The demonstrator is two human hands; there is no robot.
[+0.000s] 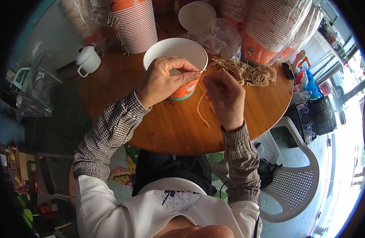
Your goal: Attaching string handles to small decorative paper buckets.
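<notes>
An orange paper bucket (183, 93) with a white inside stands upright on the round wooden table (166, 133). My left hand (168, 77) reaches over its near side, with thumb and forefinger pinched together at the right part of the rim. Just right of it, my right hand (226, 97) is curled, its fingers slightly blurred. A thin tan cord (201, 110) hangs in a loose curve below the right fingers, its lower end near the tabletop. Whether the cord passes through the bucket's wall is hidden by the fingers. Behind the right hand lies a tangled bundle of similar cords (259, 74).
A tall stack of nested buckets (134, 29) with cords along its side stands back left. Plastic-wrapped bucket stacks (275, 29) fill the back right. A white tub (197, 16) sits beside crumpled clear plastic (222, 39). A white lidded mug (88, 61) is left; a plastic chair (295, 186) is right.
</notes>
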